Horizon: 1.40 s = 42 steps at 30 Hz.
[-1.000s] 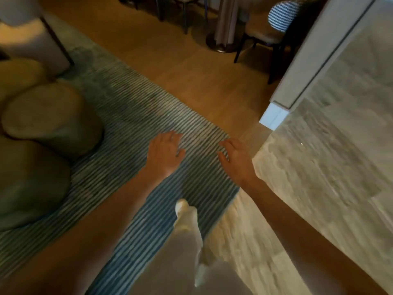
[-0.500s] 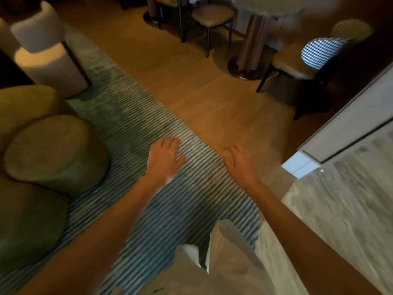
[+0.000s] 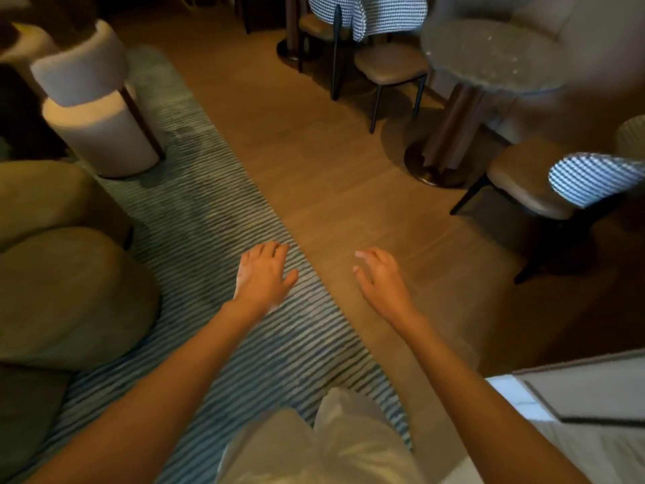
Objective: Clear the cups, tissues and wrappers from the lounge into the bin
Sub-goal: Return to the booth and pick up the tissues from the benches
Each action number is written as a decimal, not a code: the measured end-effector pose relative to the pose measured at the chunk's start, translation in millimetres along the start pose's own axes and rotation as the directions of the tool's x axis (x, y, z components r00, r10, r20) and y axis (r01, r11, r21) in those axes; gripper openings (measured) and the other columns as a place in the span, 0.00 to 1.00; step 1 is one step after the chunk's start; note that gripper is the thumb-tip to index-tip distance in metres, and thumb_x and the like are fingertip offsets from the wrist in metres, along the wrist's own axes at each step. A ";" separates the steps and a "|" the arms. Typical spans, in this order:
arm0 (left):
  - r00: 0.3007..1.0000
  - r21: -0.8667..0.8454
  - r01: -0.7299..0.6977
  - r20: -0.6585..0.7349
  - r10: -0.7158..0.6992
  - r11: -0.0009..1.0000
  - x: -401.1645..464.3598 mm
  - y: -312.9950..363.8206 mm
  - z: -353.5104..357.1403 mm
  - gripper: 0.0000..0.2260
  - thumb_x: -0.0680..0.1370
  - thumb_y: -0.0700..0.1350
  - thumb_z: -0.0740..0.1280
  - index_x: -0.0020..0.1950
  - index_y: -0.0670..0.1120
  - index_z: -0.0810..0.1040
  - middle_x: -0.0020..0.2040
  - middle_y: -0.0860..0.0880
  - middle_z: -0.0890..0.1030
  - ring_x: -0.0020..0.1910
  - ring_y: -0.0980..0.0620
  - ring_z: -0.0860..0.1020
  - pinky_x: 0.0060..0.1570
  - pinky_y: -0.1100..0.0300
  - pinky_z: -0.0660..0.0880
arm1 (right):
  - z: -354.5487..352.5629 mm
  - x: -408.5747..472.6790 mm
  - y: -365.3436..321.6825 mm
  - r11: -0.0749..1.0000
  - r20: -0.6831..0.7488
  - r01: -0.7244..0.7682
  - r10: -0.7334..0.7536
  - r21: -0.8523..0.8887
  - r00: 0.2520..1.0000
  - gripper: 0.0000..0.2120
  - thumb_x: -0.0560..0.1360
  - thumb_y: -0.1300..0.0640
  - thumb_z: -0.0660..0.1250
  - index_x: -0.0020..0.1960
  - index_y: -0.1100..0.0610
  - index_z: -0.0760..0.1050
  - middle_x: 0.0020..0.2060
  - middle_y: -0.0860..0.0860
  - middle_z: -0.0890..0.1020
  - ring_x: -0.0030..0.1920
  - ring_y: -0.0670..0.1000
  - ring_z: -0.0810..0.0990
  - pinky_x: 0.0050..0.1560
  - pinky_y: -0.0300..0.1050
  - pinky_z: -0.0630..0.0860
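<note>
Head view shows your left hand and right hand both held out in front of you, fingers loosely spread and holding nothing. Your left hand hangs over the striped blue rug, your right over the wooden floor just beside the rug's edge. No cups, tissues, wrappers or bin can be seen from here, so you cannot tell how much of the clearing is done; judged by your bare hands, you are between pickups and have yet to find the next piece of litter. The strip of floor ahead gives you open room to walk. To your left the olive cushioned seats crowd the rug, with a pale round armchair further on. To your right stand a round pedestal table and houndstooth-backed chairs whose dark legs reach toward your path, and a white wall corner juts out near your right forearm.
</note>
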<state>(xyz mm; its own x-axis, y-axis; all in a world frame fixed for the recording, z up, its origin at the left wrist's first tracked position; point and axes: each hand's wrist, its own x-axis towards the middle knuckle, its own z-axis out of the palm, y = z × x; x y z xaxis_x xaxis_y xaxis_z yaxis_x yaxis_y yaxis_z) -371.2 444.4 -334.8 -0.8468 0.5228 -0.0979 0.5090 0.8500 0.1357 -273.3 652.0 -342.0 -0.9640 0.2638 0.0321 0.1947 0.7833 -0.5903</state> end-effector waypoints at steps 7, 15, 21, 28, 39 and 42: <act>0.992 -0.018 0.125 0.022 -0.125 0.992 117.3 -15.0 -5.3 0.23 0.78 0.58 0.59 0.70 0.49 0.67 0.68 0.49 0.69 0.68 0.47 0.65 0.66 0.52 0.63 | 8.0 145.9 22.8 0.997 0.147 0.076 -0.077 0.010 0.986 0.17 0.79 0.56 0.62 0.65 0.61 0.73 0.60 0.59 0.76 0.64 0.58 0.71 0.64 0.47 0.65; 0.979 -0.028 0.201 -0.013 -0.202 0.979 297.5 -91.0 -23.8 0.26 0.79 0.59 0.58 0.73 0.48 0.64 0.72 0.48 0.66 0.71 0.46 0.63 0.68 0.50 0.63 | 36.3 356.7 13.6 0.983 0.194 0.171 -0.155 -0.068 0.969 0.17 0.80 0.55 0.60 0.67 0.60 0.72 0.63 0.57 0.75 0.68 0.56 0.68 0.67 0.44 0.61; 0.972 -0.016 0.232 -0.036 -0.232 0.973 439.2 -152.3 -64.9 0.25 0.79 0.57 0.58 0.73 0.47 0.64 0.72 0.47 0.66 0.70 0.46 0.63 0.68 0.50 0.63 | 23.3 516.8 -2.0 0.970 0.166 0.200 -0.176 -0.136 0.970 0.18 0.81 0.53 0.58 0.68 0.58 0.71 0.66 0.56 0.73 0.72 0.56 0.64 0.70 0.49 0.61; 0.972 -0.028 0.232 0.035 -0.231 0.972 568.8 -190.5 -60.4 0.25 0.79 0.58 0.59 0.73 0.48 0.64 0.71 0.48 0.67 0.70 0.46 0.64 0.68 0.51 0.63 | 45.5 646.5 16.6 0.977 0.237 0.131 -0.089 -0.166 0.967 0.19 0.81 0.52 0.59 0.69 0.58 0.70 0.66 0.56 0.73 0.72 0.55 0.64 0.70 0.48 0.61; 0.953 0.029 0.295 -0.075 -0.293 0.955 863.0 -265.8 -122.1 0.26 0.77 0.57 0.61 0.72 0.49 0.64 0.70 0.48 0.68 0.70 0.46 0.64 0.67 0.50 0.63 | 37.1 977.4 7.0 0.948 0.202 0.245 -0.204 -0.205 0.958 0.20 0.81 0.50 0.57 0.71 0.56 0.68 0.68 0.53 0.71 0.74 0.54 0.61 0.72 0.50 0.61; 0.939 0.018 0.333 -0.101 -0.330 0.943 923.4 -291.9 -145.7 0.26 0.77 0.57 0.61 0.72 0.48 0.64 0.70 0.47 0.68 0.69 0.45 0.65 0.67 0.49 0.63 | 38.6 1050.7 -7.3 0.937 0.256 0.267 -0.208 -0.223 0.944 0.21 0.81 0.49 0.56 0.72 0.56 0.67 0.68 0.53 0.71 0.72 0.54 0.63 0.71 0.50 0.63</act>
<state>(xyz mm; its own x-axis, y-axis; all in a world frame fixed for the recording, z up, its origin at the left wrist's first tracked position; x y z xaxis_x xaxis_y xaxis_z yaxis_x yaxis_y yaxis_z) -1324.2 669.5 -321.2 -0.9783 0.2040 -0.0373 0.2007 0.9765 0.0780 -1294.6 901.7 -335.1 -0.9969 -0.0581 -0.0529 -0.0349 0.9304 -0.3649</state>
